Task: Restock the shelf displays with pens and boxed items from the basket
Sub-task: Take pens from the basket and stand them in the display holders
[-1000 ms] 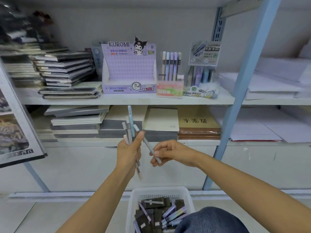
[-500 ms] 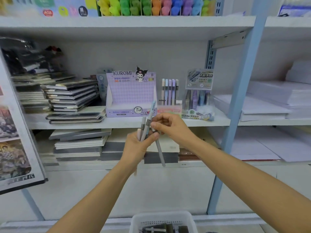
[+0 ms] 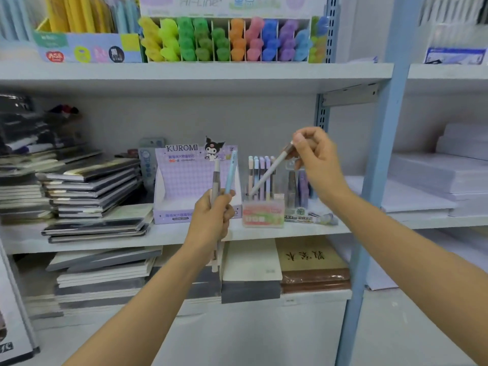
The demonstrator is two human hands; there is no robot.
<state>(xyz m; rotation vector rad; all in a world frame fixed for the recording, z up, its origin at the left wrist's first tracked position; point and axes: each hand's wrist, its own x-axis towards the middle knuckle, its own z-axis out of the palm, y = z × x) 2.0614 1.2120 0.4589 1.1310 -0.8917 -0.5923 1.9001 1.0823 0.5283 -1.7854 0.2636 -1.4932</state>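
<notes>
My left hand (image 3: 212, 217) grips a small bunch of pens (image 3: 223, 178), one beige and one light blue, upright in front of the purple Kuromi display box (image 3: 184, 180). My right hand (image 3: 315, 157) pinches the top of a single pale pen (image 3: 268, 174). That pen slants down to the left, its tip just over the pink pen holder (image 3: 262, 213), where several pastel pens stand. The basket is out of view.
A second pen display (image 3: 299, 196) stands right of the pink holder. Stacked notebooks (image 3: 89, 191) fill the shelf's left side, and paper reams (image 3: 435, 180) lie at the right. Coloured highlighters (image 3: 224, 40) line the shelf above. A blue upright post (image 3: 380, 167) stands beside my right arm.
My right hand drew one pen out of the bunch, then rose up and right over the pink holder. The view tilted up, so the basket dropped out of sight.
</notes>
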